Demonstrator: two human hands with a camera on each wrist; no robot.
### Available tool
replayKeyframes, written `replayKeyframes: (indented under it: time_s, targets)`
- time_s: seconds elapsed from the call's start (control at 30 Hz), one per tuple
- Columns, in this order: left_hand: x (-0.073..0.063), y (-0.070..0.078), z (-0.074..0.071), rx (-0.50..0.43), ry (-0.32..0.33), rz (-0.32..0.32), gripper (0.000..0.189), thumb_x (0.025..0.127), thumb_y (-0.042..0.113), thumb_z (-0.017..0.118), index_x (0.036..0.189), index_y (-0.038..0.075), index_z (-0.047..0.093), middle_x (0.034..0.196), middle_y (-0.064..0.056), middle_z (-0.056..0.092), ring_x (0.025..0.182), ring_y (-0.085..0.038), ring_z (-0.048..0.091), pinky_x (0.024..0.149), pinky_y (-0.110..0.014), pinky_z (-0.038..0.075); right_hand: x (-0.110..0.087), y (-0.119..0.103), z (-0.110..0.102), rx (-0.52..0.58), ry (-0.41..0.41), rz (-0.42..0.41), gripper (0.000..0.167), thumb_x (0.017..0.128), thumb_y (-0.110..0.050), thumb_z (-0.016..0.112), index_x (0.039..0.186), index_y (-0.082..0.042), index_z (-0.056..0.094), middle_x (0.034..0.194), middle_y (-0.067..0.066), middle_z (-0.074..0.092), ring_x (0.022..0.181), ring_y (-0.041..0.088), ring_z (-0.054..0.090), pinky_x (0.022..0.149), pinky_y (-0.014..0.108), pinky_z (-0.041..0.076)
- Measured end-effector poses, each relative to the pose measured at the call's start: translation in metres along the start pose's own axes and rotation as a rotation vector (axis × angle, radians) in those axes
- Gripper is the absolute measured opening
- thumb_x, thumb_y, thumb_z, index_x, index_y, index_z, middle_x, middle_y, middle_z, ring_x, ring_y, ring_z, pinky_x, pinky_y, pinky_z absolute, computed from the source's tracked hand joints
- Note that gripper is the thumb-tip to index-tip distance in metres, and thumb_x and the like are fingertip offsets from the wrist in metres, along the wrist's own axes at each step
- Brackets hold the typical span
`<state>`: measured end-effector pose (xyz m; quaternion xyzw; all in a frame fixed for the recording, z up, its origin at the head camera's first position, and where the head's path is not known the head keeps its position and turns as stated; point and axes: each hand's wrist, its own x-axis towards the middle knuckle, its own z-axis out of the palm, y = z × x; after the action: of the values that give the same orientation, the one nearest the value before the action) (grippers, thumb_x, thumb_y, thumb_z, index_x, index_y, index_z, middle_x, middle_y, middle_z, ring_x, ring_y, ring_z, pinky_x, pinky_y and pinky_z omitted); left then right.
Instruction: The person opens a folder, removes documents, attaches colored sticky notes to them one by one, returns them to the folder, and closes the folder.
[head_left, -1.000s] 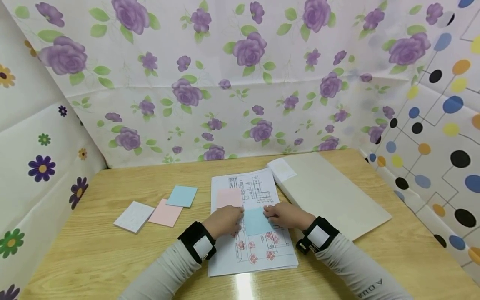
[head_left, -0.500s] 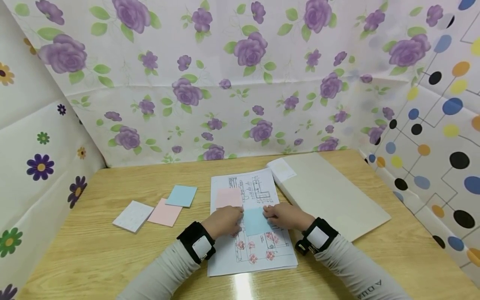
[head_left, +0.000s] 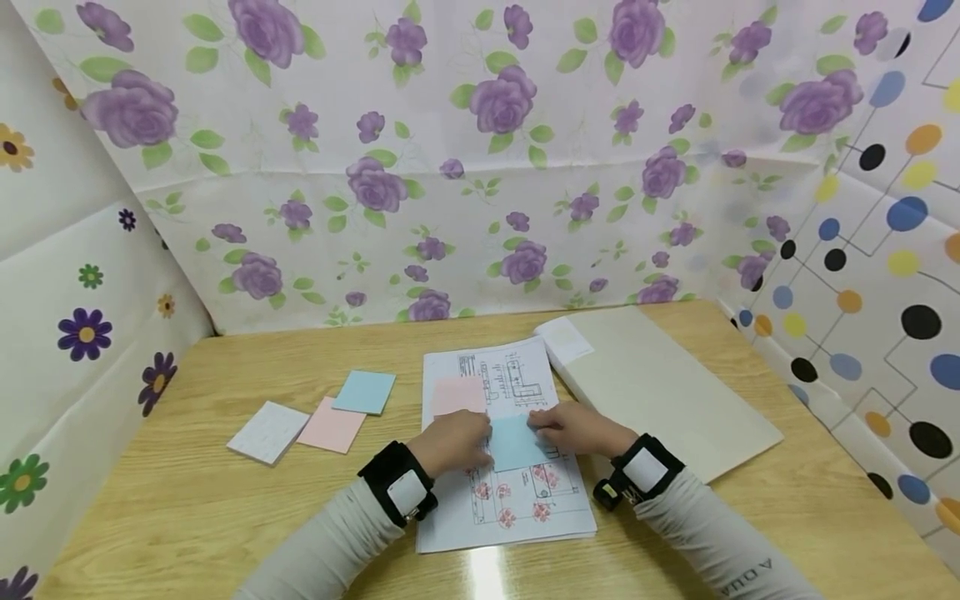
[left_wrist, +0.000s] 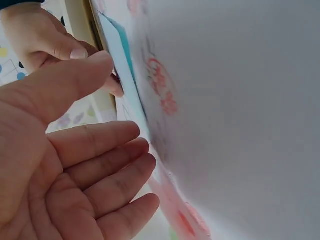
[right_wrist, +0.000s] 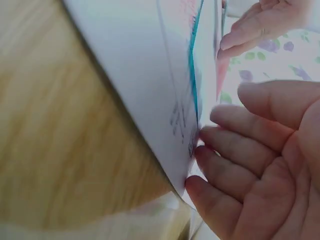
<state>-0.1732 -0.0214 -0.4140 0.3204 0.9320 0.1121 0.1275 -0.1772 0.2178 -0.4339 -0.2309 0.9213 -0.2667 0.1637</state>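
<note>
A blue sticky note (head_left: 519,442) lies on the printed drawing sheets (head_left: 457,525), just below a pink sticky note (head_left: 459,395). At the blue note's left edge is my left hand (head_left: 453,442), its fingertips near the border. My right hand (head_left: 581,428) is at the opposite side, thumb and forefinger by the note's upper right corner. In the left wrist view the left hand's fingers are extended, with nothing between them and the thumb. The right wrist view has the right hand's fingers loosely bent, their tips at the paper and the thumb apart.
A white pad (head_left: 267,432), a pink note pad (head_left: 333,426) and a blue note pad (head_left: 364,392) lie to the left on the wooden table (head_left: 187,517). A large cream folder (head_left: 667,383) lies right of the sheets. Patterned cloth walls (head_left: 420,242) surround the table.
My left hand's fingers have loosened a little at the blue note's left edge. The right hand has shifted very slightly; the notes and sheets stay put.
</note>
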Motion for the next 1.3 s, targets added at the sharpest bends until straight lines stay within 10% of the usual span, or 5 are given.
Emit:
replayKeyframes:
  time_s: [0.33, 0.57, 0.8, 1.3]
  targets:
    - [-0.013, 0.026, -0.002, 0.029, -0.036, 0.075, 0.067, 0.086, 0.033, 0.093, 0.139, -0.001, 0.069, 0.147, -0.012, 0.065, 0.135, -0.028, 0.062, 0.112, -0.037, 0.050, -0.010, 0.009, -0.006, 0.155, 0.172, 0.082, 0.040, 0.110, -0.006, 0.054, 0.145, 0.012, 0.058, 0.149, 0.029, 0.057, 0.131, 0.040, 0.061, 0.104, 0.049, 0.052]
    - [-0.018, 0.043, -0.003, 0.083, -0.013, 0.171, 0.076, 0.082, 0.038, 0.095, 0.141, -0.001, 0.068, 0.147, -0.011, 0.065, 0.135, -0.023, 0.063, 0.111, -0.031, 0.050, -0.014, 0.009, -0.007, 0.256, 0.224, 0.148, 0.038, 0.110, -0.003, 0.051, 0.142, 0.016, 0.058, 0.149, 0.034, 0.055, 0.087, 0.032, 0.060, 0.076, 0.035, 0.047]
    - [-0.015, 0.041, -0.003, 0.026, -0.013, 0.119, 0.072, 0.085, 0.035, 0.094, 0.141, -0.002, 0.067, 0.148, -0.013, 0.064, 0.136, -0.027, 0.062, 0.112, -0.034, 0.050, -0.021, 0.014, -0.004, 0.572, 0.235, 0.147, 0.040, 0.112, -0.005, 0.043, 0.140, 0.020, 0.058, 0.153, 0.033, 0.052, 0.146, 0.045, 0.045, 0.118, 0.055, 0.039]
    - [-0.007, 0.023, 0.006, -0.119, -0.044, 0.098, 0.037, 0.088, 0.027, 0.091, 0.109, 0.002, 0.076, 0.103, -0.007, 0.075, 0.084, -0.012, 0.062, 0.082, -0.029, 0.055, -0.025, 0.020, -0.002, 0.777, 0.180, 0.077, 0.040, 0.111, -0.006, 0.044, 0.134, 0.022, 0.060, 0.157, 0.037, 0.043, 0.148, 0.049, 0.042, 0.120, 0.057, 0.038]
